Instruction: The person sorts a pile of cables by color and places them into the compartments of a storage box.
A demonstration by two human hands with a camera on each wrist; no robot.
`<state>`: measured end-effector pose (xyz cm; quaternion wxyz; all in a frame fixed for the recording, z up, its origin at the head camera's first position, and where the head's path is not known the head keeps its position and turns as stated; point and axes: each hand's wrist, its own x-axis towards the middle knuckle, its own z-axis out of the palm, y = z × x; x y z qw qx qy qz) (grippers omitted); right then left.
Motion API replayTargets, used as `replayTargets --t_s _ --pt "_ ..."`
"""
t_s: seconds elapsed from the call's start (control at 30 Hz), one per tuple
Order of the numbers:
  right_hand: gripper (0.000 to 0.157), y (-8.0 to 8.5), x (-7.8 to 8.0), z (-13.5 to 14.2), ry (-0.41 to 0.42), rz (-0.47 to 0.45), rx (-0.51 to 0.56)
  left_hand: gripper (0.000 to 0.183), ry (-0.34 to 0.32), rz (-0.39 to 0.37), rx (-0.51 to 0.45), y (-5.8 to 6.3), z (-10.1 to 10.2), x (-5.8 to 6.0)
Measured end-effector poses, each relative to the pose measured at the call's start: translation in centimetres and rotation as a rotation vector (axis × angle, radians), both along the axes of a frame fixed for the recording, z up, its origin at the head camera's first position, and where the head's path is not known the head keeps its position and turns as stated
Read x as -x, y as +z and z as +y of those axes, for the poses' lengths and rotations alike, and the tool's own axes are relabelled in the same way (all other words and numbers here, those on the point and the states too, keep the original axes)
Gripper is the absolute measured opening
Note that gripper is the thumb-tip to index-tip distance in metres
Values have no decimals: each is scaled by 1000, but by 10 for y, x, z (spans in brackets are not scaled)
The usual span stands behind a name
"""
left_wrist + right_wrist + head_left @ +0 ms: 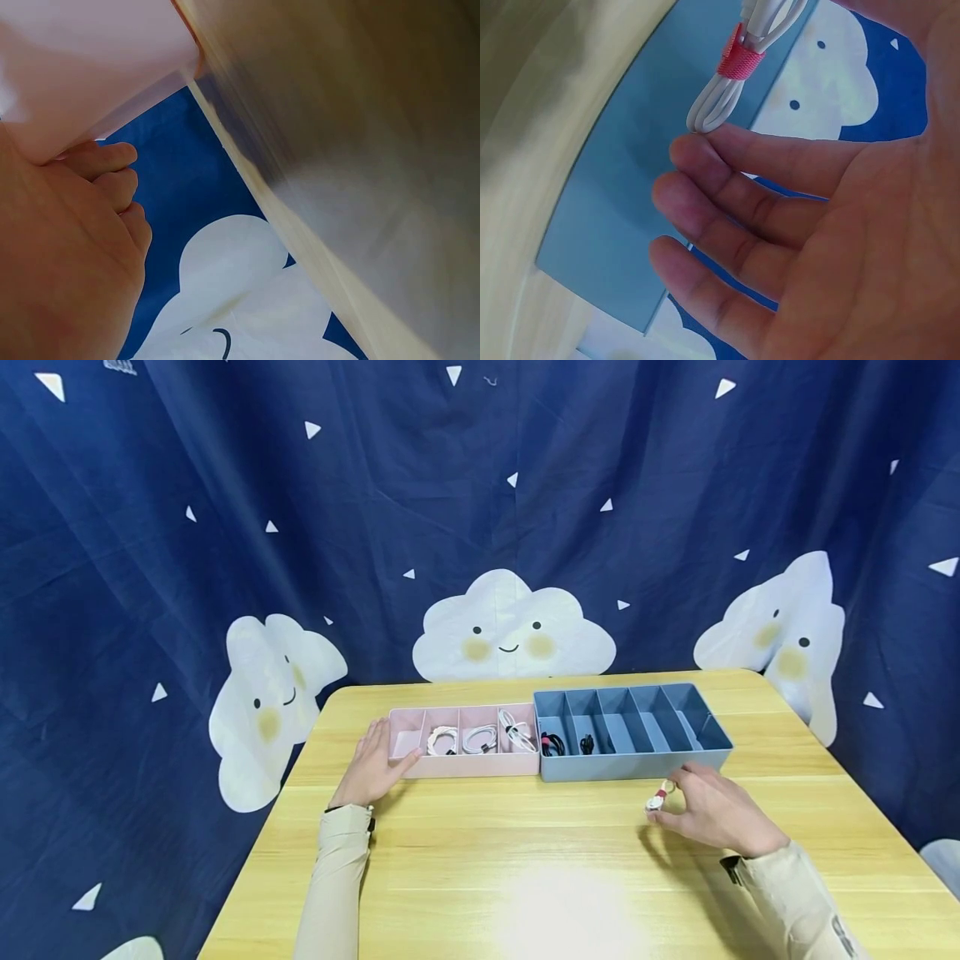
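My right hand (712,810) pinches a coiled white cable (656,802), bound with a red strap (740,61), between thumb and fingertips. It hovers above the table just in front of the blue divided box (637,767). In the right wrist view the lower loop of the cable touches a fingertip, and the other fingers (727,259) are spread below. My left hand (371,766) lies against the left end of the pink divided box (472,767), fingers extended along its side and thumb at its front wall. That box's wall also fills the upper left of the left wrist view.
Coiled white cables (480,741) lie in separate compartments of the pink box. Black cables (552,744) sit in the left compartments of the blue box. The two boxes stand side by side on a wooden table (465,843), with a dark blue cloud-patterned curtain (390,502) behind.
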<state>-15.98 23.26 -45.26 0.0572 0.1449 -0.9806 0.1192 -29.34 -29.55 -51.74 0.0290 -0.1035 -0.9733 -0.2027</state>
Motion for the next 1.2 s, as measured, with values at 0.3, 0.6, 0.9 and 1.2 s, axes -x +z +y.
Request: replayTargets --t_s 0.3,0.6,0.9,1.2 --pt "35 5 3 -1 11 28 3 104 -2 2 -10 1 0 0" --pt "39 12 6 -3 10 23 3 104 -4 3 -6 1 0 0" --pt "42 16 13 -7 25 31 -11 106 -6 10 -8 1 0 -1" --pt "47 26 23 -18 43 14 -20 103 -7 29 -18 0 0 0"
